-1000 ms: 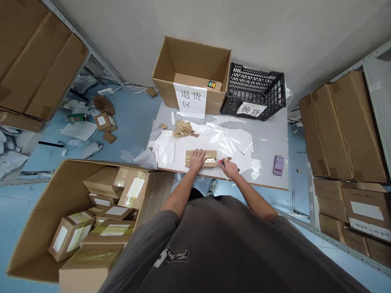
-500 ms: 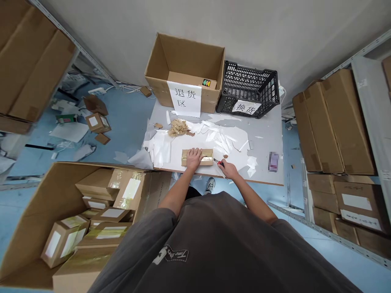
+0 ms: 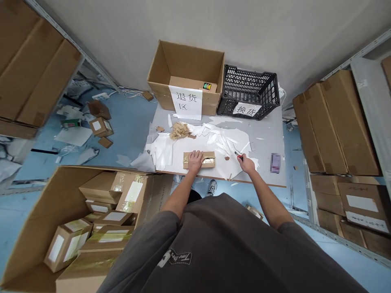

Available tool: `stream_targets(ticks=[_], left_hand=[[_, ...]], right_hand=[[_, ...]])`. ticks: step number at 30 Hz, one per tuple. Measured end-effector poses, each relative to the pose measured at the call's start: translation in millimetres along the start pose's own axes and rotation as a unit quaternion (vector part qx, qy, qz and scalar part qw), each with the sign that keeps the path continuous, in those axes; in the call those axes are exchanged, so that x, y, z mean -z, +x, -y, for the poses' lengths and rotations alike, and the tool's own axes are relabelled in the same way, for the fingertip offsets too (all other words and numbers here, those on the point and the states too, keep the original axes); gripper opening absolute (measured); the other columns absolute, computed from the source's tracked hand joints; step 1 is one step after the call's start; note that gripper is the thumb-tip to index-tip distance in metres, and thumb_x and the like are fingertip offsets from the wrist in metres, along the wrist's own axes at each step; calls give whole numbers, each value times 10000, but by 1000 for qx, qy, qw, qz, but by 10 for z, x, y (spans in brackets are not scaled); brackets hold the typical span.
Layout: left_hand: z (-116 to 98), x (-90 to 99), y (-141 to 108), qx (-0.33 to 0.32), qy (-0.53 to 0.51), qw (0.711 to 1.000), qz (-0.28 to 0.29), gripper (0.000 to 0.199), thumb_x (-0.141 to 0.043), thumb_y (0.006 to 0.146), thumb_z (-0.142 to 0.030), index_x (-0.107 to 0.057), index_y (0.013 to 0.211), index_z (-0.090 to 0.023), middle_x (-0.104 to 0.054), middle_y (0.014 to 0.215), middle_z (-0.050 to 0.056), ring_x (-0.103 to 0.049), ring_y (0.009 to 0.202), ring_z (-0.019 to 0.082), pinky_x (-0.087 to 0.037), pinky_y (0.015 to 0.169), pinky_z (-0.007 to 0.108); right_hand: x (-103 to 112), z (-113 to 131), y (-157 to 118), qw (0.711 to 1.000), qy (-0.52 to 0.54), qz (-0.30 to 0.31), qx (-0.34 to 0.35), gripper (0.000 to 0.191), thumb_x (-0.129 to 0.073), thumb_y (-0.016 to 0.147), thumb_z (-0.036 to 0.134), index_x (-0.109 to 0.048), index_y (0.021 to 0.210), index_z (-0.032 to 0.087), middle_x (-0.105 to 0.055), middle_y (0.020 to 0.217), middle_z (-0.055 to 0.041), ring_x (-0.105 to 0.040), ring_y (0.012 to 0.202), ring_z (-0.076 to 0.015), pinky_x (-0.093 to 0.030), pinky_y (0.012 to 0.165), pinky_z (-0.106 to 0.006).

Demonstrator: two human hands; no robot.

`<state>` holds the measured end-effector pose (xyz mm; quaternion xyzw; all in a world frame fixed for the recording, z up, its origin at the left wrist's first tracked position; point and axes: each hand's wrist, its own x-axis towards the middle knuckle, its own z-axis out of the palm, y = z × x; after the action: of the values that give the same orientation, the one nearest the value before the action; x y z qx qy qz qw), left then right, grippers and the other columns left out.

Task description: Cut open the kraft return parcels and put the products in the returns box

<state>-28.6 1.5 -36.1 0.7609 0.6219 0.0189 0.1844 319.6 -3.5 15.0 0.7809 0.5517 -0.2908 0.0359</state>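
Observation:
My left hand (image 3: 195,161) lies across a small taped cardboard box (image 3: 209,160) near the table's front edge. Its fingers curl over the far side and hold the box in place. A slit or torn opening shows in the box top, right of my fingers. My right hand (image 3: 247,164) is closed around a utility knife (image 3: 239,156) with a red and black handle. The blade points up and left, away from the box. Beneath and around it lie torn white paper scraps (image 3: 222,143) and a small brown cardboard scrap (image 3: 227,158).
Crumpled brown tape (image 3: 179,130) lies behind the box. At the table's back stand a large labelled carton (image 3: 210,105) and a black plastic crate (image 3: 224,106). A purple pixelated item (image 3: 275,162) is at right. A big carton (image 3: 27,228) of parcels stands left; shelves flank both sides.
My right hand has moved right with the utility knife, away from the box's end. My left hand stays on the box. The whole view has shifted slightly.

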Motion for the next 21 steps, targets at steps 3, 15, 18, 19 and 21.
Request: stream_targets(ticks=[3,15,18,19,21], left_hand=[[-19,-17,1,1,-1,1000,-1,575,-581,1084,-417,-547,1638,-264,-552,1687,144,-426,1623,351,-297,1339,579],[-27,70,-388,61,-15,998,5,618,-540,1108,-492,-523,1664,-221,-422,1768,187,-401,1615,385,-322,1311,570],[-120,31,-572,121,-47,991,-6,555,-490,1126,-419,-549,1653,-253,-423,1762,191,-508,1508,394,-372,1263,570],[-146,9,-603,141,-65,988,-10,544,-489,1126,-410,-561,1645,-263,-425,1760,188,-531,1477,395,-392,1245,565],[-154,-33,-608,172,-114,978,-20,581,-543,1107,-421,-531,1666,-262,-448,1741,189,-549,1448,395,-427,1216,538]], right_hand=[[-222,73,-102,996,92,12,-2,306,-509,1108,565,-521,1183,268,-760,998,-75,-724,949,-288,-479,788,-312],[-1138,1214,73,974,216,3,-63,655,-693,908,698,-441,1320,256,-746,1252,-139,-719,1188,-292,-553,898,-321],[-1029,1556,374,966,248,-29,-70,665,-818,826,654,-502,1252,253,-771,1211,-122,-736,1134,-286,-552,876,-302],[-990,1658,452,964,255,-34,-65,658,-857,802,622,-518,1227,251,-775,1201,-118,-735,1129,-284,-551,882,-299],[-905,1777,547,961,271,-30,-50,589,-909,778,540,-548,1141,250,-781,1142,-99,-736,1098,-273,-556,875,-292]])
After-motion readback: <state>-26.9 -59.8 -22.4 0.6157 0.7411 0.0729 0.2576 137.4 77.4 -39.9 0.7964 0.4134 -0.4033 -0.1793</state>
